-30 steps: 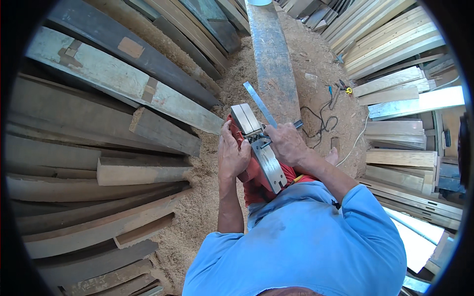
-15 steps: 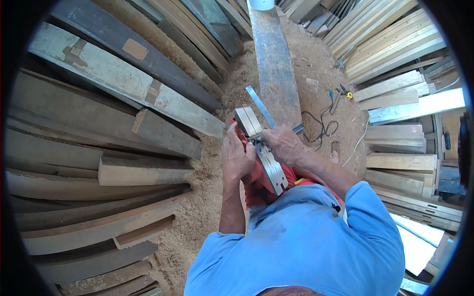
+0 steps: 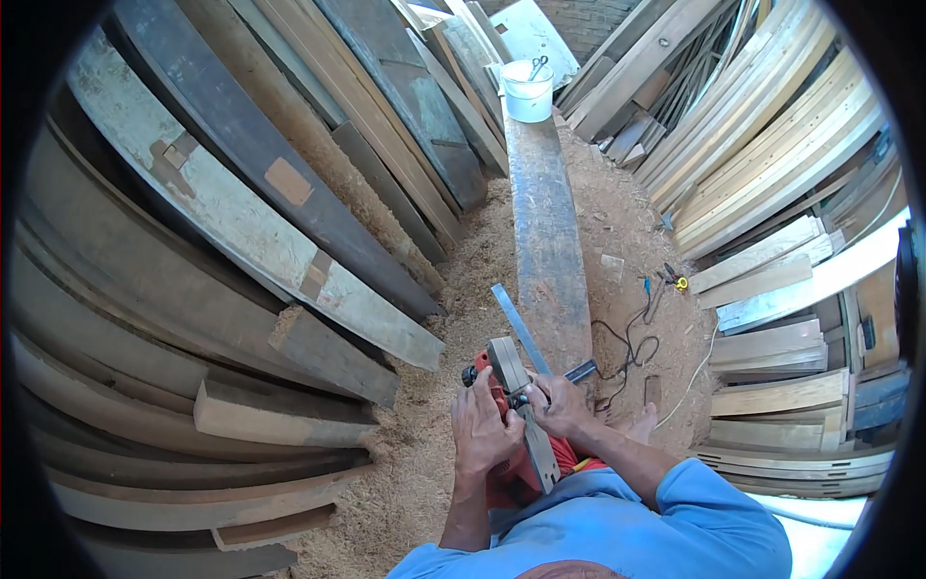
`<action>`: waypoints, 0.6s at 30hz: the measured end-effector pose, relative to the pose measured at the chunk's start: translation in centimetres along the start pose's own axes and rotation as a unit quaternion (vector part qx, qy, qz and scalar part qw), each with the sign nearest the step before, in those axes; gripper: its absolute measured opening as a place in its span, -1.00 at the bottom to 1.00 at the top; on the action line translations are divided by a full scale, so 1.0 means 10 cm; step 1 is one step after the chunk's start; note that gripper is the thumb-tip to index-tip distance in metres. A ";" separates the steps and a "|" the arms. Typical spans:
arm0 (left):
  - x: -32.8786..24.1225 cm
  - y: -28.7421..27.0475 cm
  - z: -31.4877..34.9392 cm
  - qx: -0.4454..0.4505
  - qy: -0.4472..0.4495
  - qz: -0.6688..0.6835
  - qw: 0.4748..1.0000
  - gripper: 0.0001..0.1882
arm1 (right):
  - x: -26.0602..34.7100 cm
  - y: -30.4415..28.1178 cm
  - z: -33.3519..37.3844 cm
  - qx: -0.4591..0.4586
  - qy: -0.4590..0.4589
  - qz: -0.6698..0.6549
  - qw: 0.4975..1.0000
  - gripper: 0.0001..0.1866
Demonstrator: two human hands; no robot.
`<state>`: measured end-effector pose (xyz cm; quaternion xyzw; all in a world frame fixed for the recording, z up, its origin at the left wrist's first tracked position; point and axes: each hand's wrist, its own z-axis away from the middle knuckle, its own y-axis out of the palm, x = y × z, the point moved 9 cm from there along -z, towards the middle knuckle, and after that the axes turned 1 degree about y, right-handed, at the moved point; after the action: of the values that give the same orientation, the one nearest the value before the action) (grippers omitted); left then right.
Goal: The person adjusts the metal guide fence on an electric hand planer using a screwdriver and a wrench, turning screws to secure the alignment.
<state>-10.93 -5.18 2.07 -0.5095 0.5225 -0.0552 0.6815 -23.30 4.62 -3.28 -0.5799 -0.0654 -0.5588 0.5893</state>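
Note:
A red electric hand planer (image 3: pixel 507 363) rests upside down at my lap, its flat metal sole facing up. My left hand (image 3: pixel 482 427) is wrapped around the planer's red body, fingers along its side. With bent, closed fingers, my right hand (image 3: pixel 559 409) works at the middle gap of the sole, by the cutter. Whatever small thing it may pinch there is hidden. Just beyond the planer, a try square lies on the plank bench (image 3: pixel 548 222), with its steel blade (image 3: pixel 519 326) slanting across the edge and its dark stock (image 3: pixel 581 372) near my right hand.
A white bucket (image 3: pixel 528 98) with scissors on it stands at the bench's far end. Timber stacks (image 3: pixel 318 280) line the left, and more boards (image 3: pixel 772 261) the right. A black cord (image 3: pixel 632 338) and yellow-handled tool (image 3: pixel 681 283) lie on the shaving-covered floor.
The view has tilted up, so the whole bucket shows and the planer sits lower in the picture. Both hands stay on the planer, the right still at its middle.

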 end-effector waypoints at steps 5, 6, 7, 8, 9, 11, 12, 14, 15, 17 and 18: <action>0.01 0.01 -0.05 -0.012 0.021 0.010 1.000 -0.13 | -0.10 0.04 -0.03 -0.051 -0.036 -0.035 0.997 -0.69; 0.03 0.04 -0.04 -0.009 0.020 0.015 1.000 -0.13 | -0.20 0.11 -0.05 -0.063 -0.045 -0.047 0.996 -0.69; 0.05 0.03 -0.06 -0.007 0.014 0.018 1.000 -0.13 | -0.16 0.09 -0.06 -0.061 -0.044 -0.046 0.996 -0.70; 0.08 0.03 -0.05 -0.006 0.009 0.020 1.000 -0.13 | -0.12 0.08 -0.08 -0.058 -0.043 -0.044 0.996 -0.70; 0.10 0.04 -0.04 -0.004 0.004 0.023 1.000 -0.13 | -0.12 0.06 -0.08 -0.040 -0.025 -0.028 0.998 -0.71; 0.14 0.04 -0.05 -0.001 -0.013 0.033 0.999 -0.13 | 0.06 -0.01 -0.07 -0.019 -0.013 -0.008 1.000 -0.72; 0.16 0.04 -0.04 0.000 -0.022 0.038 0.999 -0.13 | 0.13 -0.03 -0.05 -0.012 -0.012 0.000 1.000 -0.73; 0.19 0.03 -0.02 -0.001 -0.028 0.050 0.998 -0.14 | 0.22 -0.06 -0.02 -0.003 -0.028 -0.003 1.000 -0.74; 0.21 0.02 0.00 -0.002 -0.032 0.055 0.998 -0.15 | 0.26 -0.08 -0.01 0.002 -0.050 -0.013 0.999 -0.74; 0.22 0.01 0.01 -0.001 -0.029 0.051 0.998 -0.18 | 0.28 -0.06 0.01 0.011 -0.073 -0.011 0.997 -0.74; 0.22 -0.01 0.02 0.000 -0.029 0.049 0.998 -0.19 | 0.25 0.00 -0.01 0.016 -0.075 0.002 0.997 -0.73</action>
<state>-9.75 -6.44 0.69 -0.4845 0.5269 -0.0072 0.6982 -22.51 3.08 -1.53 -0.6108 -0.1178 -0.5114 0.5929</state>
